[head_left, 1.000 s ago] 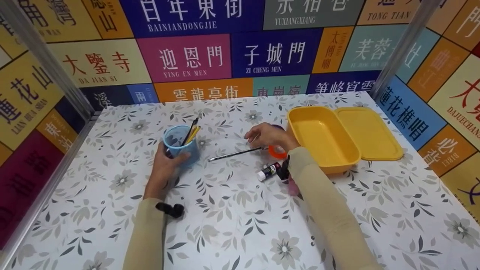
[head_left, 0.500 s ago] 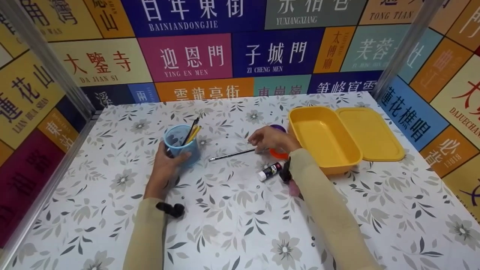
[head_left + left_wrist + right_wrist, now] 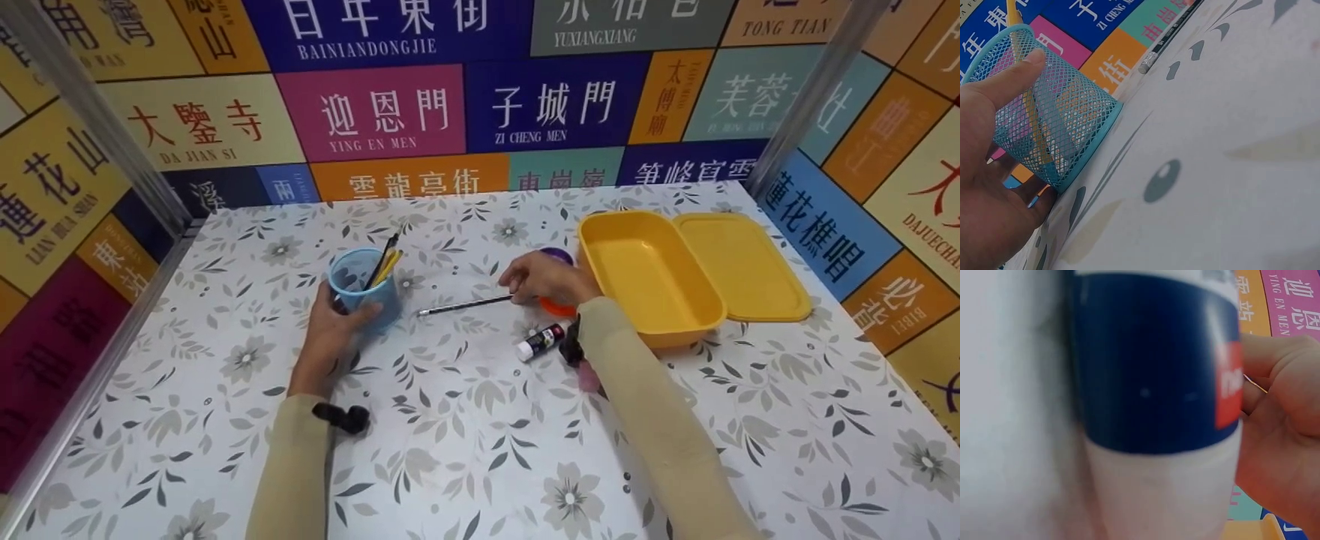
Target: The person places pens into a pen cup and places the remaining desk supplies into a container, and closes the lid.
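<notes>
My left hand holds a light blue mesh pen cup upright on the table, thumb against its near side. Inside lean a black pen or pencil and yellow pencils; in the left wrist view the mesh cup shows them through its wall. My right hand pinches a dark patterned pencil near one end, its eraser end pointing left toward the cup. Below that hand lies a glue stick, and the right wrist view shows the glue stick very close.
Beside my right hand are a purple round thing and an orange one, both partly hidden. A yellow box stands at the right, its lid next to it. Something pink lies under my right wrist. Printed wall panels enclose the table.
My right hand has shifted slightly right and down and its fingers have closed on the pencil. The pencil's eraser end has risen a little. My left hand and the cup have stayed put.
</notes>
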### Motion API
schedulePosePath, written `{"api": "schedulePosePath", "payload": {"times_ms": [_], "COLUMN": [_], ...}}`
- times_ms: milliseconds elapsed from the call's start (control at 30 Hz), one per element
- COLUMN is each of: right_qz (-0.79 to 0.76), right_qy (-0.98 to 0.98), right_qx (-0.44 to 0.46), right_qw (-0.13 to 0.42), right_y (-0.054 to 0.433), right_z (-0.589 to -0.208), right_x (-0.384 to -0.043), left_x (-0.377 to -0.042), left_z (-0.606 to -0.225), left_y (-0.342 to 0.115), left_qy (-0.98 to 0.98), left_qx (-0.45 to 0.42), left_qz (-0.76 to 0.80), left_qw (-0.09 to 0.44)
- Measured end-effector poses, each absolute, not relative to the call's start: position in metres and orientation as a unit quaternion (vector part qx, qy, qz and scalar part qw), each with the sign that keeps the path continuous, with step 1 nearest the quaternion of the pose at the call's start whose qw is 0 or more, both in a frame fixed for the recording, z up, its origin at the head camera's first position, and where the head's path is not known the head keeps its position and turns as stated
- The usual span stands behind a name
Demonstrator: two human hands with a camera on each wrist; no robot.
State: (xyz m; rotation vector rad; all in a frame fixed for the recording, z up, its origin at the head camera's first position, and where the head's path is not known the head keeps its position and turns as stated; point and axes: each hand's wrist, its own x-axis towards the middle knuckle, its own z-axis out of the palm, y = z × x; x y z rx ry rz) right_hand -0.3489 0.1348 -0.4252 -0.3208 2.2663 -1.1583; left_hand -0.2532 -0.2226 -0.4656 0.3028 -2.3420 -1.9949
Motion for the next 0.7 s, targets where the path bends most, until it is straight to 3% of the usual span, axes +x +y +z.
{"api": "schedulePosePath", "payload": {"times_ms": [333, 700], "right_qz": [-0.387, -0.433], "right_qy": [0.87, 0.858], "right_qx": [-0.133, -0.162], "right_qw": [0.276, 0.226], "right_y": [0.138, 0.138], "right_z": [-0.419, -0.409], "right_x": [-0.349, -0.351], "left_x": [-0.256, -0.254], "left_z": [-0.467, -0.466], "left_y": [-0.22, -0.223], "left_qy": [-0.752, -0.753], "left_qx": [0.083, 0.084], "left_qz": [-0.653, -0.652], "left_qw": [0.035, 0.033]}}
